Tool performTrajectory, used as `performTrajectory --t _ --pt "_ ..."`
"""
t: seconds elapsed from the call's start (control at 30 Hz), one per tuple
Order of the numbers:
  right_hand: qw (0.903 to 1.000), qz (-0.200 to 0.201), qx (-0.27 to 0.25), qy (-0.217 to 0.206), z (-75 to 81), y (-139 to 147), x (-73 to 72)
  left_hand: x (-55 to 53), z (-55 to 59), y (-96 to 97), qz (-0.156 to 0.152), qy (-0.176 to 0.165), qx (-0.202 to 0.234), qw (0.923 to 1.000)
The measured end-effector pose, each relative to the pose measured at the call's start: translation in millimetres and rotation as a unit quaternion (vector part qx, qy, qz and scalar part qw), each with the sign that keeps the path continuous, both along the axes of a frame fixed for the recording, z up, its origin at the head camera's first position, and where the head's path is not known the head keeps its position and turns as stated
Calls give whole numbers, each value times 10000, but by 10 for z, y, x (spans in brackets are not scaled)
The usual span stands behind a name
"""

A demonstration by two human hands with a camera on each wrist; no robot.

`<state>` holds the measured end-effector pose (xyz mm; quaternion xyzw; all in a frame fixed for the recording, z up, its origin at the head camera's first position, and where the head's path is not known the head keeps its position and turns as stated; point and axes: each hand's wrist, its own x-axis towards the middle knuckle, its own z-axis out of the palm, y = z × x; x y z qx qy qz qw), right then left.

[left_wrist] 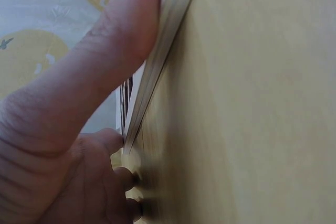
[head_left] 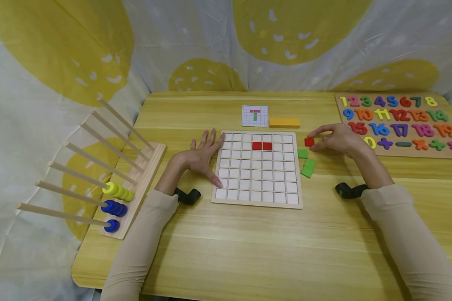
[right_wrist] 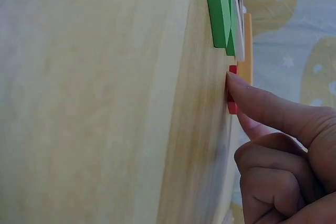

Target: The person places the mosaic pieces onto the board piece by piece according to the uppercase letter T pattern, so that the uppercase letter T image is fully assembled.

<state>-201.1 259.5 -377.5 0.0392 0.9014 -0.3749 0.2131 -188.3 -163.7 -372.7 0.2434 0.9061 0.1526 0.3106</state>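
Note:
A wooden grid board [head_left: 256, 205] with white square cells lies on the table. Two red square tiles [head_left: 257, 146] sit side by side in its second row from the top. My left hand [head_left: 201, 155] is spread at the board's left edge, thumb and index fingertip resting on the rim. To the right of the board, my right hand [head_left: 339, 139] pinches a third red tile [right_wrist: 233, 107] between thumb and index finger, low at the table surface. Its other fingers are curled in the right wrist view. Several green square tiles [head_left: 308, 168] lie between that hand and the board.
Behind the board are a pattern card [head_left: 248, 121] showing a red and green T and an orange bar [head_left: 284, 123]. A number puzzle board [head_left: 403, 151] lies at the back right. On the left stands a wooden peg rack [head_left: 150, 163] with yellow and blue rings.

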Motion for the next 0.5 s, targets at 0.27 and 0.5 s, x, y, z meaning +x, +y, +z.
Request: performTrajectory --t 0.27,0.5 --pt "9995 -244 -184 -59 -17 10 13 1 -1 0 15 7 1 10000" --pt "9990 -356 -254 -23 -14 -1 33 -4 1 -4 36 0 8 10000"
